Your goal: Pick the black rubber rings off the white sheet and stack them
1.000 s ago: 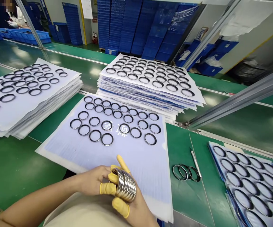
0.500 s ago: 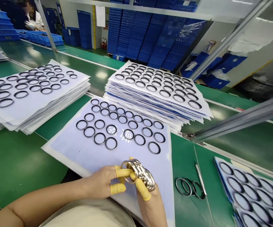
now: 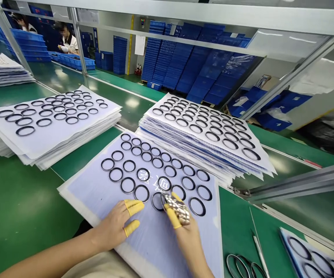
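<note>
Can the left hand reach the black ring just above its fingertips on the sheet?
Likely yes. The left hand lies open on the paper sheet, its yellow-capped fingertips almost at the black ring, with nothing between them. The right hand, holding a stack of silver rings, is off to its right, clear of the way.

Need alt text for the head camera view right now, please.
A right hand in yellow finger cots holds a stack of metal rings over a white sheet of dark rings; the left hand rests on the sheet.
</note>
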### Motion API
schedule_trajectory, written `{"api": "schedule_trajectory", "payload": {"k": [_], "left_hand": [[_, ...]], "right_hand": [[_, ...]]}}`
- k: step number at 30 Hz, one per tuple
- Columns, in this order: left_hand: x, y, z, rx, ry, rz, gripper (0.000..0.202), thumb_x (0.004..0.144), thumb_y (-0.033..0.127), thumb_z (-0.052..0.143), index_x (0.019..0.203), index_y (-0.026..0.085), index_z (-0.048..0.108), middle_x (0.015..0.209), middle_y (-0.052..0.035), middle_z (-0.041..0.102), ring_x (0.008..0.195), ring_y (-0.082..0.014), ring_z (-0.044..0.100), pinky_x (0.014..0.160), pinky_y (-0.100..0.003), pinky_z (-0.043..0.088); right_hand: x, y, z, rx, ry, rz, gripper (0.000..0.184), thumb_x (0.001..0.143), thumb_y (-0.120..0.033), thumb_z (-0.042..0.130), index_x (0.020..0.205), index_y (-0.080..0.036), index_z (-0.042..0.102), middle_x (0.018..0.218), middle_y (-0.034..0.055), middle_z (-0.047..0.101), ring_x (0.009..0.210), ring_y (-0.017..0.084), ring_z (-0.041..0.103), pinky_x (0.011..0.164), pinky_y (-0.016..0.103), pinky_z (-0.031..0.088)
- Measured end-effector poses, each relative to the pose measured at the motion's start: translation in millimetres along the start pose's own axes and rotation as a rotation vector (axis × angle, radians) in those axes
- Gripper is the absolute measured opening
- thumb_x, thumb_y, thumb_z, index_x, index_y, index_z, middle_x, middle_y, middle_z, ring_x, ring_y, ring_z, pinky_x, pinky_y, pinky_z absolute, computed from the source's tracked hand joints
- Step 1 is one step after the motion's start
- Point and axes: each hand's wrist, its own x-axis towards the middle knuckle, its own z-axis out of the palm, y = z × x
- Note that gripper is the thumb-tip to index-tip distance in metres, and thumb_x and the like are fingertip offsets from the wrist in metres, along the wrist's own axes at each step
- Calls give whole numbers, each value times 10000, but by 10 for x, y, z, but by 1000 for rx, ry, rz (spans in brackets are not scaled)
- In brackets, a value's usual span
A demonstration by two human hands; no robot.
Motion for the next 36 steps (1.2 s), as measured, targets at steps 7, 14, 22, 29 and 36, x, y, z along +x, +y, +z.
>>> {"api": "schedule_trajectory", "payload": {"k": [7, 14, 22, 29, 36], "left_hand": [[249, 111, 38, 132, -127, 165, 404, 884, 178, 533, 1285, 154, 486, 1312, -119, 570, 1240, -276, 468, 994, -461, 447], [381, 251, 121, 251, -224, 217, 439, 859, 283, 608, 1256, 121, 512, 1317, -144, 559, 1276, -333, 427, 1009, -509, 389], [593, 137, 246, 277, -188, 129, 133, 904, 169, 521, 992, 148, 618, 1068, -105, 646, 1153, -278, 499, 944, -447, 406], [740, 378, 39, 7, -213, 46, 114, 906, 115, 456, 896, 155, 562, 935, -69, 635, 934, -194, 559, 838, -353, 461], [717, 654, -246, -1010, -433, -357, 256, 892, 413, 519, 837, 163, 502, 787, -10, 558, 785, -141, 526, 778, -306, 426]], "right_hand": [[-178, -20, -340, 415, 81, 265, 335, 660, -482, 763, 882, -231, 750, 972, 67, 766, 1022, 334, 639, 929, 501, 479], [-383, -49, -269, 13, 226, 79, 414, 722, -464, 704, 1052, -214, 693, 1196, 91, 675, 1112, 310, 592, 1005, 446, 420], [-418, -46, -229, 500, 143, 217, 289, 702, -439, 760, 924, -255, 754, 965, 40, 750, 979, 271, 625, 846, 386, 490], [-553, -119, -194, 693, 191, 233, 231, 706, -441, 762, 851, -261, 761, 892, 13, 757, 943, 250, 632, 887, 391, 491], [-775, -125, -88, 826, 10, 190, 221, 749, -402, 739, 933, -279, 745, 1053, 45, 742, 1045, 293, 628, 953, 466, 468]]}}
